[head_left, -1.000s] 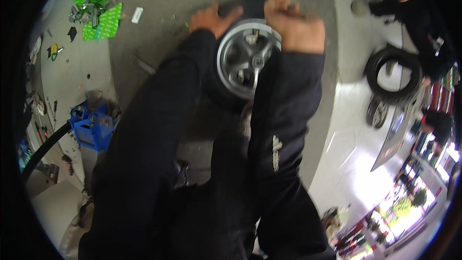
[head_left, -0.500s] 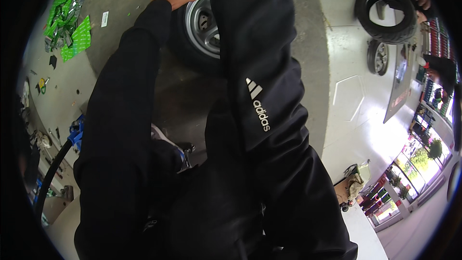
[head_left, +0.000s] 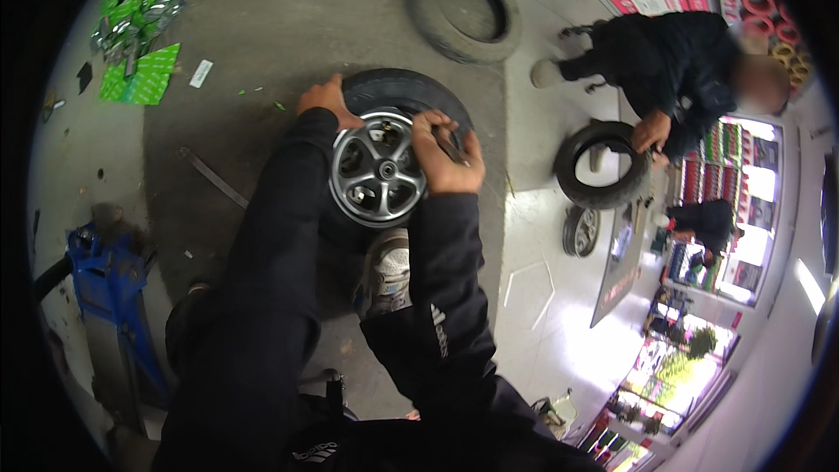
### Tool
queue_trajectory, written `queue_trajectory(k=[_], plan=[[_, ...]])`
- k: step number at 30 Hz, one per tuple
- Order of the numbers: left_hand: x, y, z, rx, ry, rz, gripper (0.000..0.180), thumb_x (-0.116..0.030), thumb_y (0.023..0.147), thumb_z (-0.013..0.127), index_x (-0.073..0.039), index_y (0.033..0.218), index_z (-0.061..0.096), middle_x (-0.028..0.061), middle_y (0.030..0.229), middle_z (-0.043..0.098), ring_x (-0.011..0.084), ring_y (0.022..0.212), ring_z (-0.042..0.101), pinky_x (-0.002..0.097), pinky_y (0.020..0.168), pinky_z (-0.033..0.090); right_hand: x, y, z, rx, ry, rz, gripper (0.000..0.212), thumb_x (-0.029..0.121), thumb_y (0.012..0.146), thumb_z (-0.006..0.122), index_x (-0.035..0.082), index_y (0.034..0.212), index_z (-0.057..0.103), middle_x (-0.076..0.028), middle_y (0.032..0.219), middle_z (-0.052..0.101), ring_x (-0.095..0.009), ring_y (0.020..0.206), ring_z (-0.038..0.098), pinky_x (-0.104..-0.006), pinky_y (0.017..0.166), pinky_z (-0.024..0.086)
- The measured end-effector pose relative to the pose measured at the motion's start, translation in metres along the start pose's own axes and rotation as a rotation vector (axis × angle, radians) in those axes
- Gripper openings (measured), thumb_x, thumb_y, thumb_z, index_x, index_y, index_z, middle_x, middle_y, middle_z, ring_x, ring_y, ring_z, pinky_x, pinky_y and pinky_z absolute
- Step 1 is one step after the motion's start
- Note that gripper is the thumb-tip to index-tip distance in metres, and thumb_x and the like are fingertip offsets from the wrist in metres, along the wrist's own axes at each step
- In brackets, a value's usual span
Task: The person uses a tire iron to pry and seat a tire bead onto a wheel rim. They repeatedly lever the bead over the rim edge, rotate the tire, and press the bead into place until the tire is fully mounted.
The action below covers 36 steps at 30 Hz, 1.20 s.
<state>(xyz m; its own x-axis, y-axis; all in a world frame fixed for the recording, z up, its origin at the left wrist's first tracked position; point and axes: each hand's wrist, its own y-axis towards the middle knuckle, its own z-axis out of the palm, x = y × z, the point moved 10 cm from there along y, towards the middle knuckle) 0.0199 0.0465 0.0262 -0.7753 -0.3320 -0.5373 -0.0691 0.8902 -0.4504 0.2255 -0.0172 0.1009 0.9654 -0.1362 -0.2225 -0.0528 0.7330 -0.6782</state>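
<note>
Wheel is sitting mid-frame on the floor, its silver five-spoke rim facing up and the black tyre showing mostly along the top. Left hand is spreading wide over the tyre's upper-left side, thumb reaching to the rim edge. Right hand is bending its fingers over the rim's upper right; something dark is showing by the fingers, possibly a small tool, but can't tell if the hand is gripping it.

Changed: half a second ago the wheel was running off the top edge and the sleeve was hiding the right hand; now both are showing. Loose tyre is now appearing at upper centre, and the co-worker at upper right is showing far more, a hand resting on another tyre. Shoe is standing just below the wheel. Metal strip is lying left of it, green wrapping upper left, blue jack lower left.
</note>
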Motion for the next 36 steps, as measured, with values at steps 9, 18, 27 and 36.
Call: queue_trajectory(k=[9, 18, 27, 36], plan=[[-0.018, 0.004, -0.014, -0.063, -0.018, 0.127, 0.084, -0.038, 0.060, 0.087, 0.000, 0.129, 0.058, 0.0282, 0.101, 0.073, 0.0446, 0.097, 0.072, 0.0501, 0.089, 0.057, -0.023, -0.024, 0.037, -0.132, -0.075, -0.067, 0.026, 0.029, 0.089, 0.054, 0.005, 0.096, 0.046, -0.017, 0.096, 0.051, -0.027, 0.091, 0.053, -0.0401, 0.081, 0.042], [-0.028, 0.008, -0.004, -0.096, -0.063, 0.145, 0.076, -0.042, 0.061, 0.086, -0.001, 0.120, 0.061, 0.0247, 0.096, 0.074, 0.0460, 0.091, 0.072, 0.0529, 0.083, 0.059, -0.028, -0.011, 0.072, -0.299, -0.247, -0.062, 0.014, 0.008, 0.082, 0.053, 0.004, 0.093, 0.044, -0.015, 0.093, 0.050, -0.027, 0.087, 0.054, -0.0402, 0.080, 0.043], [-0.034, 0.038, -0.001, -0.054, 0.035, 0.132, 0.088, -0.055, 0.061, 0.087, 0.002, 0.125, 0.063, 0.0272, 0.102, 0.074, 0.0424, 0.097, 0.073, 0.0515, 0.087, 0.059, -0.001, 0.048, 0.077, -0.407, -0.442, -0.165, 0.033, 0.028, 0.093, 0.057, 0.009, 0.117, 0.046, -0.013, 0.108, 0.058, -0.023, 0.100, 0.057, -0.0410, 0.085, 0.048], [-0.026, 0.038, 0.020, -0.051, -0.011, 0.108, 0.107, -0.079, 0.067, 0.076, 0.000, 0.138, 0.061, 0.0255, 0.116, 0.073, 0.0406, 0.110, 0.071, 0.0501, 0.095, 0.058, -0.011, 0.089, 0.072, -0.681, -0.387, -0.181, 0.016, 0.025, 0.102, 0.051, 0.010, 0.100, 0.048, -0.005, 0.099, 0.051, -0.015, 0.083, 0.050, -0.0350, 0.072, 0.045]])
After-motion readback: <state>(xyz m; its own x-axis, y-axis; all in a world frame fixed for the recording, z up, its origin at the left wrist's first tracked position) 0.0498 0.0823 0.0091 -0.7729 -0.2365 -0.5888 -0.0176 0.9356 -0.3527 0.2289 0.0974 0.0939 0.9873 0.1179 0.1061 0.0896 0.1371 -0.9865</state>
